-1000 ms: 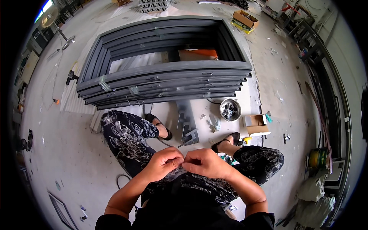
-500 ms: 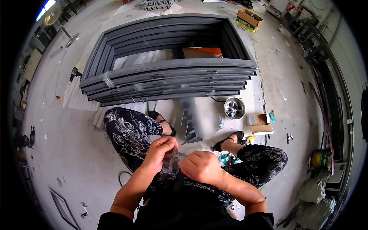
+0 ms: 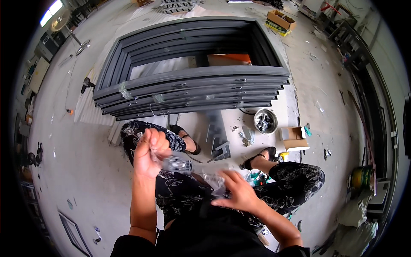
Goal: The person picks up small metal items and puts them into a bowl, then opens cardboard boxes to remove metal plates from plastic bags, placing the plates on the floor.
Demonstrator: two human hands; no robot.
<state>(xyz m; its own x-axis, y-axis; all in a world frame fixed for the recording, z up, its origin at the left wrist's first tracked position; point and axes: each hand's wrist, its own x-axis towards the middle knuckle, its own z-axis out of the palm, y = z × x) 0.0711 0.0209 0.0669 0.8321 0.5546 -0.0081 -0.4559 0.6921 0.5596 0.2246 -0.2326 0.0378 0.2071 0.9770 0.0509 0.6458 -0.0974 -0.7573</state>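
My left hand [image 3: 150,150], raised over my left thigh, is closed on a clear plastic bag [image 3: 177,164]. Dark or shiny contents show through the bag, too blurred to name. On the right, my right hand [image 3: 239,191] has its fingers and thumb spread. A crumpled piece of clear plastic film [image 3: 214,180] hangs beside its fingertips, smeared by motion; whether it touches them I cannot make out. Beyond my feet lies a stack of dark grey metal frames [image 3: 192,88]. A round metal bowl [image 3: 274,125] of small metal parts stands near my right foot.
An opened cardboard box [image 3: 294,138] sits right of the bowl. Small loose pieces [image 3: 246,139] lie left of it. Grey metal profiles [image 3: 219,147] rest between my feet. A power drill [image 3: 87,85] lies left of the frames, and a carton [image 3: 280,20] is farther back.
My hands have moved apart. The left went left and up with the plastic bag; the right went slightly right, its fingers spreading. Small loose pieces now show on the floor beside the bowl.
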